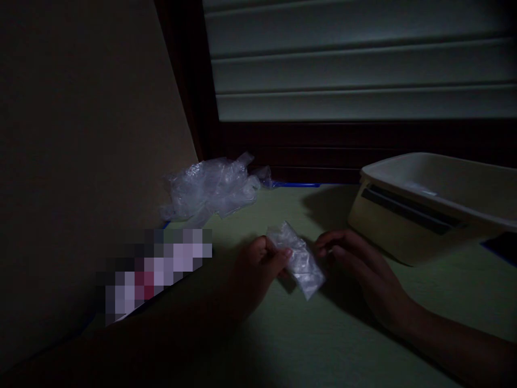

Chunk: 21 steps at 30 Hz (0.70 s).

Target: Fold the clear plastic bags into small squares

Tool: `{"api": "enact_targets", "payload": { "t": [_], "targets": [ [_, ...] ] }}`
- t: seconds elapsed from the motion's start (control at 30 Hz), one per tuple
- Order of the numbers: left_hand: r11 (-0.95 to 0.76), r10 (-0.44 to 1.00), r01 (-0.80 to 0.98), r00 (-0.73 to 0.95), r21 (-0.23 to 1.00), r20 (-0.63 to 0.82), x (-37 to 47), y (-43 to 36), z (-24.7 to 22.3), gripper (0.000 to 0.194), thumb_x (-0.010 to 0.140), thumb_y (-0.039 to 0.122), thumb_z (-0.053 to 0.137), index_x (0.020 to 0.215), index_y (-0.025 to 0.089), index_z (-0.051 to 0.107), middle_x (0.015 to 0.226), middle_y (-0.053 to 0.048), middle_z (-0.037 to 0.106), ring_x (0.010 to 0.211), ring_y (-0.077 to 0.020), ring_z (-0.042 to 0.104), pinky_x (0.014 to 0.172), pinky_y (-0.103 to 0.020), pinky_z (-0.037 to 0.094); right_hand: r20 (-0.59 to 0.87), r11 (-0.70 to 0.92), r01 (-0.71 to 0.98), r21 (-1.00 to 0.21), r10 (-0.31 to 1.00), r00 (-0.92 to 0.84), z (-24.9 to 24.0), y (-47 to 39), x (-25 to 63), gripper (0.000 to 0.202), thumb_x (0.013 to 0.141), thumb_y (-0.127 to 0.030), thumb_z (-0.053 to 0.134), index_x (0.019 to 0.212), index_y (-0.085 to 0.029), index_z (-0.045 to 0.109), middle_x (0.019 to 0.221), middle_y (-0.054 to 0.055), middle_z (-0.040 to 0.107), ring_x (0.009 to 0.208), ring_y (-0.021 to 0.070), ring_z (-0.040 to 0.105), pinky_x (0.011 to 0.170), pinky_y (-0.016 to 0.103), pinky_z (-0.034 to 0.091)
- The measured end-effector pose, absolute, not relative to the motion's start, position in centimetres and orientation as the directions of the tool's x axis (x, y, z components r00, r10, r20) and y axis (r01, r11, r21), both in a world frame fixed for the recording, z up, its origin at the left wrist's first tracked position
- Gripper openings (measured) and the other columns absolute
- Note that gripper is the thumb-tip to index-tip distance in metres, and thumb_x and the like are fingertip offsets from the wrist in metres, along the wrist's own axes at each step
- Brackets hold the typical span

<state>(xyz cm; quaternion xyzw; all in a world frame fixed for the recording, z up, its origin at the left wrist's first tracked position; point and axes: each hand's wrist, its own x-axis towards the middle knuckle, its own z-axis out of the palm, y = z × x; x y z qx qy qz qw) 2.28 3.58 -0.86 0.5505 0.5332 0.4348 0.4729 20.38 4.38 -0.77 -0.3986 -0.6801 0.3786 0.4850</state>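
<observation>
My left hand (pixel 256 272) is closed on a small clear plastic bag (pixel 305 267), thumb on top and the other fingers tucked beneath. The crinkled bag is held above the green tabletop (pixel 307 345), tilted down to the right. Just beside its right edge is my right hand (pixel 369 275), with thumb and fingers a little apart and slightly bent. I see nothing in that hand, though its fingertips are in shadow. Whether the bag has anything inside cannot be made out in this dim light.
A heap of clear plastic bags (pixel 216 186) lies at the back left against the wall. On the right stands a cream plastic bin (pixel 388 231) with a dark slot in its side. A blurred-out white and red item (pixel 161 275) lies at the left edge. Behind is a slatted panel (pixel 343 70).
</observation>
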Motion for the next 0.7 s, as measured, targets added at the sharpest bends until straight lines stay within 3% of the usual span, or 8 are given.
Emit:
{"api": "enact_targets", "payload": {
  "t": [0.1,0.2,0.37,0.53,0.7],
  "targets": [
    [0.013,1.0,0.245,-0.01,0.97,-0.011,2.29,3.49,-0.6,0.022,0.076,0.035,0.057,0.065,0.016,0.051,0.052,0.0,0.061,0.051,-0.0146,0.061,0.05,-0.022,0.045,0.389,0.425,0.193,-0.884,0.9,-0.197,-1.03,4.42,20.46,0.019,0.083,-0.041,0.051,0.087,-0.025,0.059,0.08,0.003,0.059,0.075,0.0192,0.056,0.061,0.028,0.046],
    [0.003,0.999,0.287,-0.04,0.958,0.009,2.34,3.35,-0.43,0.027,0.076,0.037,0.057,0.06,0.018,0.048,0.047,0.002,0.058,0.047,-0.0137,0.059,0.048,-0.021,0.043,0.385,0.446,0.151,-0.882,0.867,-0.315,-1.1,4.31,20.3,0.021,0.081,-0.043,0.055,0.092,-0.025,0.059,0.083,0.004,0.061,0.077,0.0195,0.058,0.065,0.029,0.049],
    [-0.049,0.998,0.286,-0.015,0.957,0.055,2.35,3.26,-0.63,0.028,0.074,0.038,0.059,0.059,0.018,0.047,0.046,0.003,0.056,0.046,-0.0127,0.057,0.046,-0.02,0.041,0.33,0.418,0.156,-0.895,0.856,-0.398,-1.03,4.14,19.75,0.035,0.07,-0.035,0.068,0.101,-0.024,0.056,0.085,0.004,0.063,0.076,0.0187,0.061,0.065,0.029,0.051],
    [-0.103,0.994,0.268,0.054,0.958,0.092,2.38,3.04,-0.67,0.029,0.073,0.037,0.059,0.057,0.018,0.045,0.047,0.004,0.054,0.046,-0.0118,0.054,0.046,-0.02,0.039,0.265,0.369,0.216,-0.904,0.88,-0.394,-1.28,4.42,19.69,0.015,0.074,-0.033,0.063,0.081,-0.02,0.061,0.07,0.002,0.061,0.062,0.015,0.058,0.056,0.025,0.049],
    [-0.097,0.995,0.313,0.023,0.945,0.095,2.42,2.87,-0.1,0.029,0.074,0.037,0.056,0.055,0.018,0.044,0.047,0.004,0.054,0.047,-0.0119,0.054,0.048,-0.021,0.039,0.285,0.362,0.227,-0.904,0.907,-0.308,-1.28,4.51,19.79,0.021,0.075,-0.04,0.062,0.069,-0.019,0.059,0.063,0.001,0.059,0.058,0.014,0.055,0.053,0.024,0.046]
  ]
}}
